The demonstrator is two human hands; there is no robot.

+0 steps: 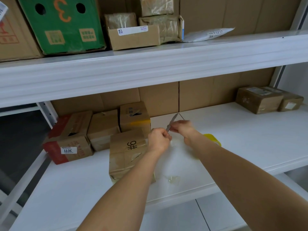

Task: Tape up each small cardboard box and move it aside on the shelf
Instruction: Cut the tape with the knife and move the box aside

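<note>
Box marked 9# [129, 154] sits near-left; I see left hand [158, 140] and right hand [183, 129] together, both pinching blade [171, 123]; tape roll [214, 139] right.

The shelf [233, 130] is white and smooth, a bit shiny, like painted metal. The boxes are brown cardboard, dull and a little rough. The box marked 9# [126, 157] has shiny clear tape on it, wrinkled in places. The knife [171, 122] has a thin grey metal blade. The tape roll [214, 139] is yellow and glossy. A scrap of clear tape [174, 178] looks crinkly.
</note>
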